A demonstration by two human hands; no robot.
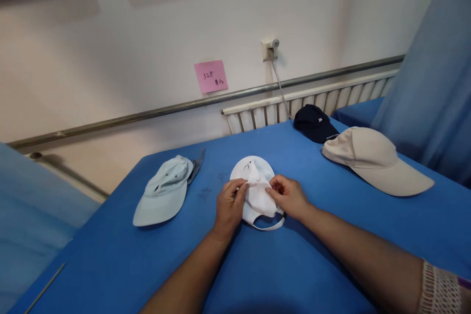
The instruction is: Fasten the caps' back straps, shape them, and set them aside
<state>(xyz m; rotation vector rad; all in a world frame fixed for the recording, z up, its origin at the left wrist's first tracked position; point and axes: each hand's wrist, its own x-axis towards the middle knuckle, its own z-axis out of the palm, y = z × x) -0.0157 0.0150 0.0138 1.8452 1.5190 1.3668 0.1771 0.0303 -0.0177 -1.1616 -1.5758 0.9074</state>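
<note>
A white cap [256, 201] lies in the middle of the blue-covered table, its brim pointing away from me and its back strap toward me. A small dark mark shows on the brim. My left hand [231, 202] pinches the cloth on the cap's left side between thumb and fingers. On the right side, my right hand [288, 195] grips the crown fabric, with its fingers curled. The crown looks creased and partly flattened between the two hands.
A pale green cap [162, 198] lies to the left, with something grey behind it. To the right are a navy cap [314, 122] and a large beige cap [375, 159]. Behind the blue table [110, 265] are a wall rail [162, 109] and a radiator [272, 112]. Blue curtains [434, 73] hang at both sides.
</note>
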